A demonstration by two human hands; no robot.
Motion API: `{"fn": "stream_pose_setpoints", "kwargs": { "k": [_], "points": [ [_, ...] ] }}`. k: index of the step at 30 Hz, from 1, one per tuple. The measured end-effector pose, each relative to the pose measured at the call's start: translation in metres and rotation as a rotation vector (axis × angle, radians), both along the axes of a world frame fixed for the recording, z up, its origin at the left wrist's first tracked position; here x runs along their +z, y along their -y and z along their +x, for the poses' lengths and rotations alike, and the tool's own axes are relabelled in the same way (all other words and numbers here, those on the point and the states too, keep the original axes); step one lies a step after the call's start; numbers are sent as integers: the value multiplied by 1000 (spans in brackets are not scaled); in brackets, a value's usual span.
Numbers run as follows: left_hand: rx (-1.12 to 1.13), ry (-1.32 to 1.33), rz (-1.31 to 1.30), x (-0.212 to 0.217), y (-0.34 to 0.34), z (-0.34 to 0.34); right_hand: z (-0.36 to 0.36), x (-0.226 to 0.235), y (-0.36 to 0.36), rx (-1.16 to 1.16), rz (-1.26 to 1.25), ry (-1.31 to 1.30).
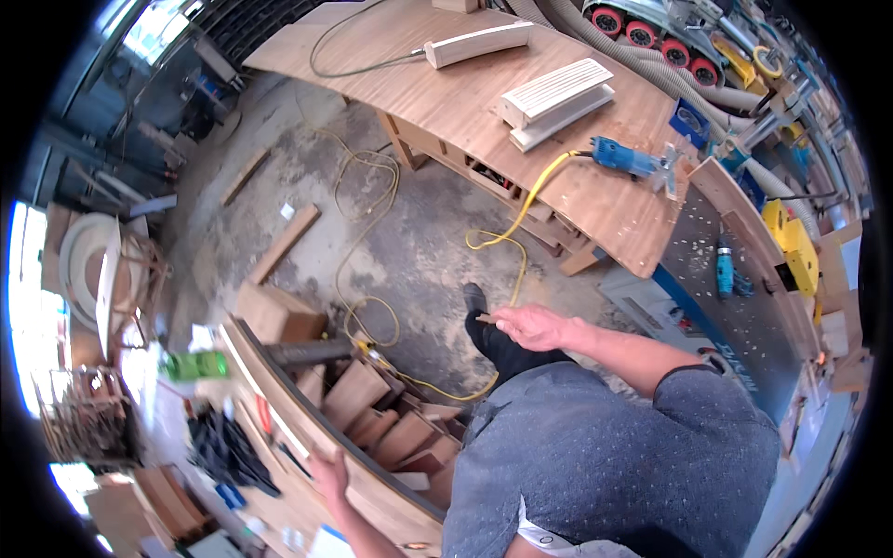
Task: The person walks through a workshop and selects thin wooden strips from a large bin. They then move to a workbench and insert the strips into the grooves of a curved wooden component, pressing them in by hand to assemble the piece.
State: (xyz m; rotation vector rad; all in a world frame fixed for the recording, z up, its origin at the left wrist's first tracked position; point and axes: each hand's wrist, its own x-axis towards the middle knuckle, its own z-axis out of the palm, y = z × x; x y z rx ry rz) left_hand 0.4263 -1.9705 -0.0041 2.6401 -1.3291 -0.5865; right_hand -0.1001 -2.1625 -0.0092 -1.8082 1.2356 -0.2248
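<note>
My right hand [530, 327] is closed in front of my body, above the floor by my dark shoe. A small brown stick [486, 318] pokes out from its fingertips; its exact kind is too small to tell. My left hand [327, 472] lies on the edge of the left workbench [372, 484], fingers apart, by the lower end of a long pale wood strip [265, 381]. Beside those fingers are a dark blue slender tool [294, 460] and a red-handled tool [264, 416].
A wooden table [372, 56] ahead bears two white wooden pieces [558, 98] and a blue power tool [628, 158] with a yellow cord. Cables [372, 219] snake over the floor. Wood offcuts [391, 418] pile beside the left workbench. A teal drill [725, 270] lies right.
</note>
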Motion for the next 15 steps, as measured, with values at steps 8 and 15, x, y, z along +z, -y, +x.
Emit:
{"fn": "stream_pose_setpoints", "kwargs": {
  "k": [8,15],
  "points": [
    [-459,-368,-63,3,354,-107,11,-14,227,-376,-217,47],
    [-967,-504,31,18,604,-218,-35,-5,305,-1032,-214,-48]
  ]
}}
